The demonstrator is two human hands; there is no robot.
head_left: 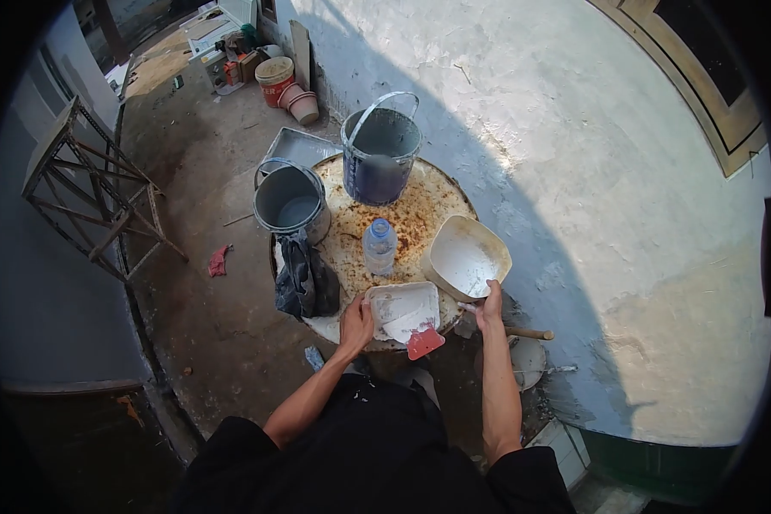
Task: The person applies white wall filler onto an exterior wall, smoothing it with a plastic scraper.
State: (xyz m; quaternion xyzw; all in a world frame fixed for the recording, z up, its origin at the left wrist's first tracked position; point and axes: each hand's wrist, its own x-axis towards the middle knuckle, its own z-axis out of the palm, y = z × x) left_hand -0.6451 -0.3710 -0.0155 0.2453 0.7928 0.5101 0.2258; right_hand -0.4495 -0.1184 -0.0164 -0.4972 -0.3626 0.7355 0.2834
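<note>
White paste already sits in tray [403,289], left hand [357,324] gripping its edge; red scraper [424,343] unheld between hands; right hand [491,305] on bowl [464,257] rim, grip unclear.

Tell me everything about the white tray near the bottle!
The tray is white, shallow and roughly rectangular, plastic by its look, smeared with white paste inside. It lies flat at the near edge of the rusty drum top. The left hand grips its left rim. A red scraper sticks out over its near right corner. A white bowl stands just beside it.
</note>
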